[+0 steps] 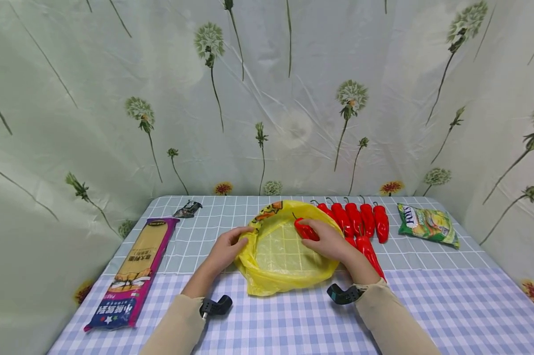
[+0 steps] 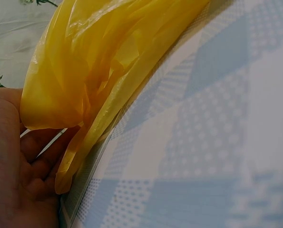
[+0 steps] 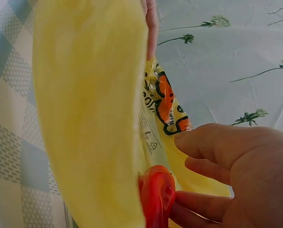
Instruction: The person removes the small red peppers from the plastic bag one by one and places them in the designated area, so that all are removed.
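A yellow plastic bag lies open on the table, its mouth held wide. My left hand grips the bag's left rim, fingers curled round the plastic. My right hand holds a red pepper just inside the bag's right rim; in the right wrist view the pepper sits against my fingers beside the yellow plastic. A row of several more red peppers lies right of the bag.
A long pasta packet lies at the left. A small dark wrapper sits at the back left, a green snack packet at the back right. A checked cloth covers the table; floral sheets hang behind.
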Demonstrator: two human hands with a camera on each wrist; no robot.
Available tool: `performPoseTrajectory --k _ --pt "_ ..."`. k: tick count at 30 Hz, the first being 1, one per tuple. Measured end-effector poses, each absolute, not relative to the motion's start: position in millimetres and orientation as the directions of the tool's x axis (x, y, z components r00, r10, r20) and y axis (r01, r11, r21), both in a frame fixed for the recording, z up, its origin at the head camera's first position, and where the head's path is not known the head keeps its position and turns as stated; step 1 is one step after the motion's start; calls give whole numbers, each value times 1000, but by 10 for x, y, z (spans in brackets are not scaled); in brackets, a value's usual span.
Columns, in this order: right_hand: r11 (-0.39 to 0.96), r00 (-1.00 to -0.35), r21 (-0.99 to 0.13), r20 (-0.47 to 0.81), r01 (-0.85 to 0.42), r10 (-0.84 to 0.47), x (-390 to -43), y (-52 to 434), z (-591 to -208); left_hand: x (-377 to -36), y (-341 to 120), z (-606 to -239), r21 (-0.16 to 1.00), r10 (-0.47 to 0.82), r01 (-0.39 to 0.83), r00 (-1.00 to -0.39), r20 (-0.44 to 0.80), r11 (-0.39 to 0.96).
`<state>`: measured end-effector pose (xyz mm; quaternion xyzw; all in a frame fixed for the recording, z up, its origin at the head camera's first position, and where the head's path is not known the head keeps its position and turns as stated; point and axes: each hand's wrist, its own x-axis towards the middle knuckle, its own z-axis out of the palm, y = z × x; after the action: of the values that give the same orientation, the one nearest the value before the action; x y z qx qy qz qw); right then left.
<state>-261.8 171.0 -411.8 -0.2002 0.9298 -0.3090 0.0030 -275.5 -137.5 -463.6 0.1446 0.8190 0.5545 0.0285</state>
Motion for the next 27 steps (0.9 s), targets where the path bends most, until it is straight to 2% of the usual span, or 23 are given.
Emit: performPoseTrajectory --k 20,27 --pt "739 -936 -596 65 -314 -345 -2550 1673 -4158 -2787 -1345 -4647 907 254 203 -961 112 370" --pt "736 -921 -575 87 -358 -380 -2513 1624 -4161 -2765 -1377 -4659 902 264 221 -956 126 370"
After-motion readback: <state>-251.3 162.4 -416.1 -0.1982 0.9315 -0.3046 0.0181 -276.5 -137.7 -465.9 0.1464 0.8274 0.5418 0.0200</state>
